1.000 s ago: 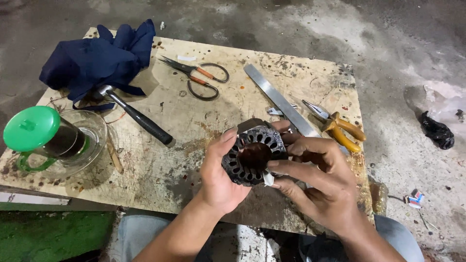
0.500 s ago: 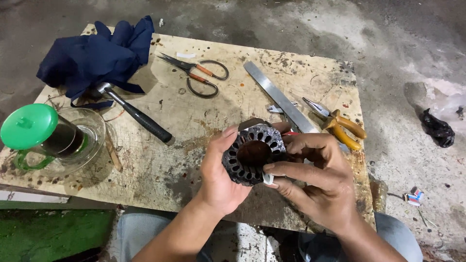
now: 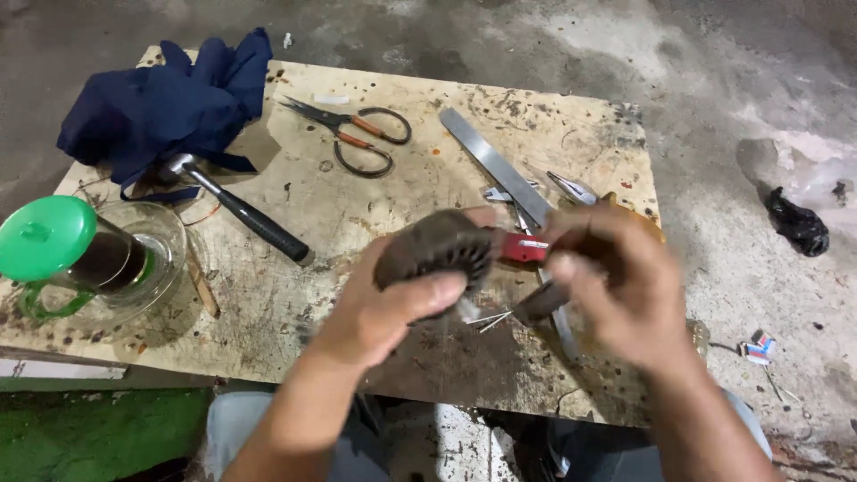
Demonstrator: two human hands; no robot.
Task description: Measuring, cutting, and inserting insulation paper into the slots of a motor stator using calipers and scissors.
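Over the near edge of a stained wooden tabletop (image 3: 402,107), the left hand (image 3: 393,303) grips a dark, ribbed motor stator (image 3: 433,248), now turned side-on where half a second ago its open bore faced the camera. The right hand (image 3: 616,286), blurred in motion, has drawn off to the right and appears closed around a dark handle, a red piece (image 3: 522,248) showing between hand and stator. Scissors (image 3: 353,134), a hammer (image 3: 237,210), a metal ruler (image 3: 495,165) and a green-lidded glass jar (image 3: 80,254) lie unmoved.
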